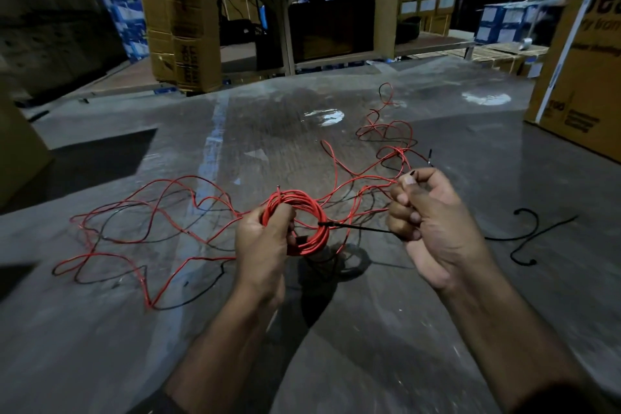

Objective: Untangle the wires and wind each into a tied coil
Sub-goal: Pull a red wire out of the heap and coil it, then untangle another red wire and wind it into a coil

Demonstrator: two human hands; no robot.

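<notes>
Between my fingers: one red coil (297,225), nearly tied.
Left hand (263,239) grips it, right hand (425,212) pinches the black tie (356,228); loose wires (141,228) beyond both remain tangled.

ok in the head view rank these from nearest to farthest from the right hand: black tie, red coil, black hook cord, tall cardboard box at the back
1. black tie: pulled by the right hand.
2. red coil: just left, gripped by the left hand.
3. black hook cord: on the floor to the right.
4. tall cardboard box: far back left.
</notes>
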